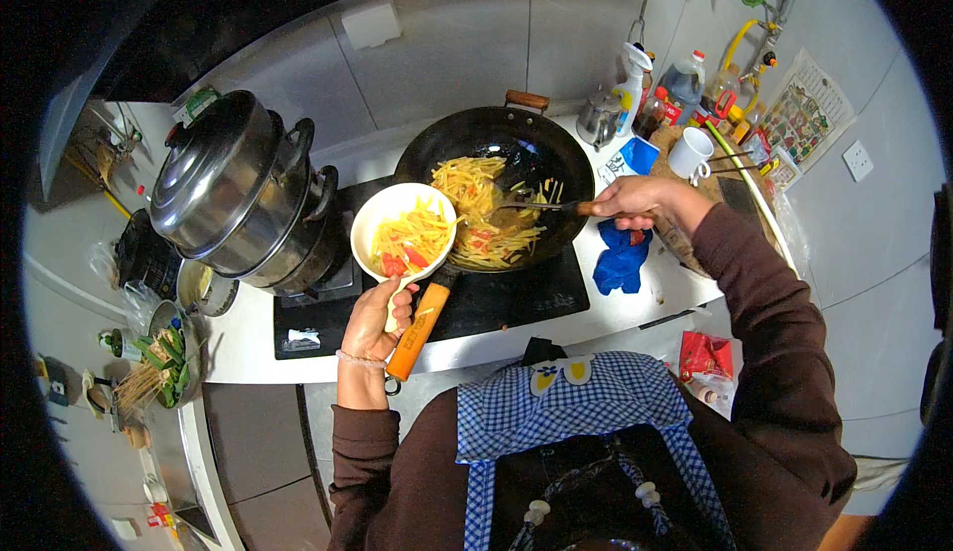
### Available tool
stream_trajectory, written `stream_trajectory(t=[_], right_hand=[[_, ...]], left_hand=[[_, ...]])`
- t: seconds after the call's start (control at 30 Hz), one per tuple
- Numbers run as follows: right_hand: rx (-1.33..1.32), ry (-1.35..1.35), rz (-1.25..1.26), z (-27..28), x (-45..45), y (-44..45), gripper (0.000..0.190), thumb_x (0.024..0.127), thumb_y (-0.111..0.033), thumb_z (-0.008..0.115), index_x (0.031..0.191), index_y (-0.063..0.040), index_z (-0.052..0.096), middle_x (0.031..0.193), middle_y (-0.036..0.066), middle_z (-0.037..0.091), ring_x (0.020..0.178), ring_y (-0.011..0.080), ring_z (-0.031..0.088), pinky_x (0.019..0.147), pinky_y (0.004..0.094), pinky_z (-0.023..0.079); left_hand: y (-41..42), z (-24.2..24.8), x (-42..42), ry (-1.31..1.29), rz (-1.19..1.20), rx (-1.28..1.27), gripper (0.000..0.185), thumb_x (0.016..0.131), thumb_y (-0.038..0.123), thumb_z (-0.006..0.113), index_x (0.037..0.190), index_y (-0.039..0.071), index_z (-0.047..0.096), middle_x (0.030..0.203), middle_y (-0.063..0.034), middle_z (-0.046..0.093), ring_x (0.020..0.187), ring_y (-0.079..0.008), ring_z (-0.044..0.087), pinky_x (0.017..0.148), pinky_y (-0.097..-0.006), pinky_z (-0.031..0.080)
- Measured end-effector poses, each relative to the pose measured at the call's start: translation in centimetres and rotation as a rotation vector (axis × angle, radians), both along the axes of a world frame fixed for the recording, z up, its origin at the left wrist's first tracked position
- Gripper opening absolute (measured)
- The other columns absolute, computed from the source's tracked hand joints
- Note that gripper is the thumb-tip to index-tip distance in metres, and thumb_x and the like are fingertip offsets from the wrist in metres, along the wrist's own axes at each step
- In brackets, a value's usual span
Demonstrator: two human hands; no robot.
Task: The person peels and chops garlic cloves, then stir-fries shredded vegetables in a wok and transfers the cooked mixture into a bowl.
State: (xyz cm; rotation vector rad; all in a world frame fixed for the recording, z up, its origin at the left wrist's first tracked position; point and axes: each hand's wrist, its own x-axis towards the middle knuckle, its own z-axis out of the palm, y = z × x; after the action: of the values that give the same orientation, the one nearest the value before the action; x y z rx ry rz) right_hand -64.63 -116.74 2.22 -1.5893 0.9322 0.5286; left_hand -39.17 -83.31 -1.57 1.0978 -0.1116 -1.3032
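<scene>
My left hand [380, 316] grips the handle of a cream-coloured bowl [359, 231] over the wok's left rim. Inside it lie yellow strips of food [411, 229] and red pieces [404, 259], possibly tomato. My right hand [629, 199] holds the wooden handle of a metal spatula [547, 207], whose blade reaches into the food in the black wok [547, 149]. More yellow strips [495, 242] with red bits are heaped there; some hide the blade. The wok's wooden handle [418, 333] points towards me, just right of my left hand.
A tall steel steamer pot [223, 186] stands left on the black cooktop [521, 301]. To the right are a blue cloth [622, 264], a white mug [691, 153] on a round board, a steel pitcher [599, 119], a spray bottle [633, 86] and several sauce bottles [681, 78].
</scene>
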Motion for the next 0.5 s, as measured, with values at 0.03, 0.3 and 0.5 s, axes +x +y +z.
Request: stream_trajectory(t=[0.03,0.3,0.5], right_hand=[[0.078,-0.046,-0.024,-1.1,0.7,0.4,0.02,0.09,-0.024,0.051,0.104,-0.011,0.055,0.053,-0.002,0.045,0.036,0.0047,0.038,0.029,0.02,0.03],[-0.064,-0.249,-0.153,-3.4,2.7,4.1,0.018,0.09,-0.024,0.051,0.081,-0.008,0.05,0.05,0.0,0.044,0.03,0.0059,0.036,0.027,0.0212,0.027],[-0.027,-0.303,-0.227,-1.1,-0.8,6.1,0.017,0.09,-0.024,0.051,0.094,-0.007,0.054,0.054,-0.001,0.045,0.033,0.0049,0.036,0.029,0.0207,0.028]], left_hand=[[-0.1,-0.1,0.0,0.01,0.0,-0.003,0.028,0.09,0.022,0.051,0.095,-0.006,0.049,0.062,0.0056,0.043,0.049,-0.0017,0.038,0.039,-0.014,0.029],[-0.3,-0.3,0.0,0.04,0.01,-0.031,0.025,0.09,0.019,0.05,0.091,-0.005,0.052,0.062,0.004,0.046,0.049,-0.0026,0.041,0.041,-0.0145,0.033],[-0.3,0.1,-0.4,0.015,0.03,-0.006,0.023,0.09,0.018,0.049,0.09,-0.005,0.051,0.061,0.0043,0.045,0.048,-0.0024,0.041,0.04,-0.014,0.033]])
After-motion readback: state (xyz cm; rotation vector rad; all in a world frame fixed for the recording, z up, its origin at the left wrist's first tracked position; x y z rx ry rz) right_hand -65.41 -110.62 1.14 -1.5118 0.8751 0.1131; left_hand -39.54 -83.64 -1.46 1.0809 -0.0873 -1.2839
